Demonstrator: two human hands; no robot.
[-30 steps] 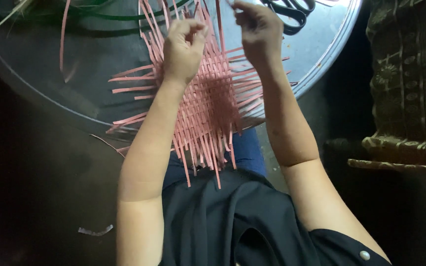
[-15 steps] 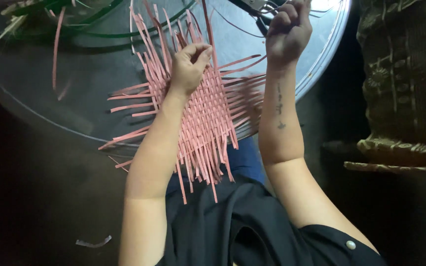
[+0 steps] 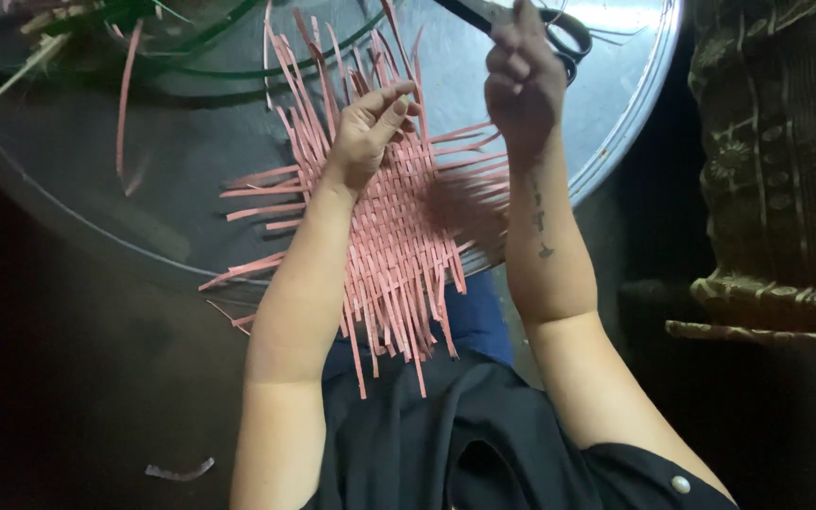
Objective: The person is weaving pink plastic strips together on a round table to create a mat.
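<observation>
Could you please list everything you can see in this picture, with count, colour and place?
woven mat: one, pink strips with loose ends, on the round table, hanging over its near edge
round table: one, shiny grey metal, upper half of the view
scissors: one pair, black handles, top right of the table, beside the raised hand
loose strip: one, pink, on the table at upper left
green strips: several, dark green, curved along the table's far side
scrap: one, pale, on the dark floor at lower left
patterned cloth: one, dark olive, right edge
black garment: one, bottom centre
left hand: on the mat, fingers half curled
right hand: raised above the mat, closed, contents unclear
</observation>
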